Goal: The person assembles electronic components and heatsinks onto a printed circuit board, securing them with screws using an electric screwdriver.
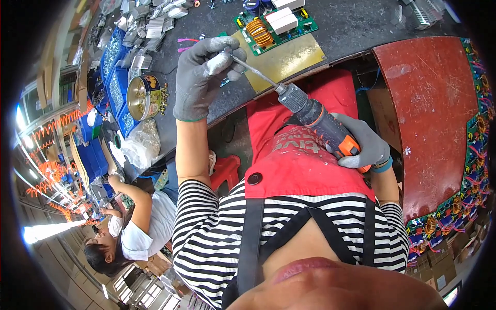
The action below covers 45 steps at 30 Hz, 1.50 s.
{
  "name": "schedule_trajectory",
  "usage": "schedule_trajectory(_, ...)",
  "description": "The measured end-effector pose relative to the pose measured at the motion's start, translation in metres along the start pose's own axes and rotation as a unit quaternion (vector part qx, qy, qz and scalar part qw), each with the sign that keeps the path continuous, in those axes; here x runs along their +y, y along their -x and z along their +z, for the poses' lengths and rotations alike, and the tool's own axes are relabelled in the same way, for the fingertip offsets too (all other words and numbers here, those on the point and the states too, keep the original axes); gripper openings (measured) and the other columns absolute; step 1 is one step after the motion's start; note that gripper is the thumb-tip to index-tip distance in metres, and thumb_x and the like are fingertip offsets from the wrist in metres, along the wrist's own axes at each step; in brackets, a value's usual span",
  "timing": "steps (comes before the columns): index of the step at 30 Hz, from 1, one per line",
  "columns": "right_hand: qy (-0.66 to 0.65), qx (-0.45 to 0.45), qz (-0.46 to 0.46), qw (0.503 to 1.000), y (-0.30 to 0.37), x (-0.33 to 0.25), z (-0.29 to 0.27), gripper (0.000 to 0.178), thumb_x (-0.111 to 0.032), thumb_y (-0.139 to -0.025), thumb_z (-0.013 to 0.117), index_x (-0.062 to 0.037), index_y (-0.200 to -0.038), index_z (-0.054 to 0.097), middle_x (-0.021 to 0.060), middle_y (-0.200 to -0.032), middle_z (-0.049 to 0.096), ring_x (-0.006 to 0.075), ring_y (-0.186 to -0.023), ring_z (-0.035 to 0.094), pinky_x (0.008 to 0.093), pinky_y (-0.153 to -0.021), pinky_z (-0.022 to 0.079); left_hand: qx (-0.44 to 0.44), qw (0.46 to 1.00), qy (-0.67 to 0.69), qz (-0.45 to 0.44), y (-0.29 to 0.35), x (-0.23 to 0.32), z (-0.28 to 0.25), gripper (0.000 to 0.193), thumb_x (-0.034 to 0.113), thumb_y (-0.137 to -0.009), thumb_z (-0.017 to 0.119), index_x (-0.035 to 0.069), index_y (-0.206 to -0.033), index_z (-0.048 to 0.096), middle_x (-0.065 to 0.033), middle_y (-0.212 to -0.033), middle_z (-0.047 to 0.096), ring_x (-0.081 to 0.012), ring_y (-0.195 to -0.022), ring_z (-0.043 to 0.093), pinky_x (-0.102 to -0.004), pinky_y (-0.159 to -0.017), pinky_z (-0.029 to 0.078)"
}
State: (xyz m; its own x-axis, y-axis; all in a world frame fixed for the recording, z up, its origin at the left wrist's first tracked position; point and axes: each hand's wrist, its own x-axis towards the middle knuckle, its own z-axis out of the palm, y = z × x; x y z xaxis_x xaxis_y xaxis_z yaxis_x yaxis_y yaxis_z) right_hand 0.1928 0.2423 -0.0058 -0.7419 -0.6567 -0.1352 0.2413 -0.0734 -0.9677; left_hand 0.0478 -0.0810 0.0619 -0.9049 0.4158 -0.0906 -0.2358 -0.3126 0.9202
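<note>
My right hand (364, 142), in a grey glove, is wrapped round the grip of a black and orange cordless drill (325, 124). From its chuck a long, thin driver bit (261, 76) points up and left. At the bit's far end my left hand (204, 72), gloved too, has thumb and fingers pinched together; whatever small thing is between them is too hidden to name. Just beyond, a green circuit board (284, 39) with a copper-wound coil (259, 32) and white blocks lies partly over a yellowish plate (289, 62) at the bench edge.
Blue trays (114, 77) of small screws and a round tin (140, 98) stand at left, near loose metal heat sinks (155, 28). A clear plastic bag (142, 143) lies nearer. At right is a red board (434, 124) bordered by several circuit boards. Another person (144, 222) works at left.
</note>
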Motion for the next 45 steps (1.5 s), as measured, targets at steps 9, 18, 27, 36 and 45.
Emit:
schedule_trajectory(9, 0.288, 0.171, 0.005, 0.942, 0.002, -0.033, 0.023, 0.081, -0.015, -0.07, 0.075, 0.0015, -0.14, 0.038, 0.02, -0.107, 0.063, 0.0252, -0.085, 0.067, 0.0335, -0.078, 0.052, -0.021, 0.978, -0.204, -0.028, -0.027, 0.025, 0.012, 0.026, 0.0, -0.081, 0.067, -0.008, -0.106, 0.067, -0.0153, -0.089, 0.07, -0.0182, -0.071, 0.067, -0.0266, -0.06, 0.054)
schedule_trajectory(18, 0.158, 0.266, -0.059, 0.949, 0.003, -0.002, 0.018, 0.087, -0.016, -0.069, 0.076, 0.0042, -0.142, 0.033, 0.0159, -0.096, 0.065, 0.0191, -0.079, 0.066, 0.0311, -0.075, 0.052, -0.027, 0.978, -0.207, 0.013, -0.117, -0.001, 0.078, 0.046, 0.033, -0.094, 0.06, -0.004, -0.123, 0.059, -0.0099, -0.1, 0.066, -0.014, -0.083, 0.063, -0.0268, -0.074, 0.05)
schedule_trajectory(27, 0.102, 0.403, -0.045, 0.908, 0.023, 0.007, 0.003, 0.088, -0.009, -0.068, 0.078, 0.0036, -0.143, 0.032, 0.0111, -0.096, 0.064, 0.0161, -0.083, 0.063, 0.031, -0.079, 0.051, -0.005, 0.755, -0.623, 0.205, -0.333, -0.061, 0.14, 0.054, 0.039, -0.077, 0.072, 0.002, -0.116, 0.064, -0.0164, -0.108, 0.069, -0.0348, -0.103, 0.065, -0.0393, -0.089, 0.05)
schedule_trajectory(36, 0.011, 0.417, 0.023, 0.909, 0.041, 0.0, 0.002, 0.086, -0.017, -0.07, 0.078, 0.0039, -0.141, 0.034, 0.0172, -0.111, 0.061, 0.0209, -0.095, 0.062, 0.0334, -0.085, 0.05, 0.181, 0.745, -0.604, 0.217, -0.475, -0.077, 0.142, 0.049, 0.026, -0.075, 0.07, 0.003, -0.116, 0.055, -0.0245, -0.111, 0.063, -0.0395, -0.108, 0.06, -0.043, -0.093, 0.048)
schedule_trajectory(45, 0.088, 0.445, -0.047, 0.89, 0.038, 0.023, -0.018, 0.086, -0.007, -0.07, 0.076, 0.0033, -0.143, 0.03, 0.01, -0.096, 0.062, 0.0135, -0.078, 0.062, 0.0291, -0.073, 0.052, 0.091, 0.777, -0.559, 0.276, -0.494, -0.077, 0.164, 0.056, 0.025, -0.076, 0.071, 0.015, -0.128, 0.051, -0.0171, -0.12, 0.063, -0.0351, -0.111, 0.061, -0.0424, -0.093, 0.047)
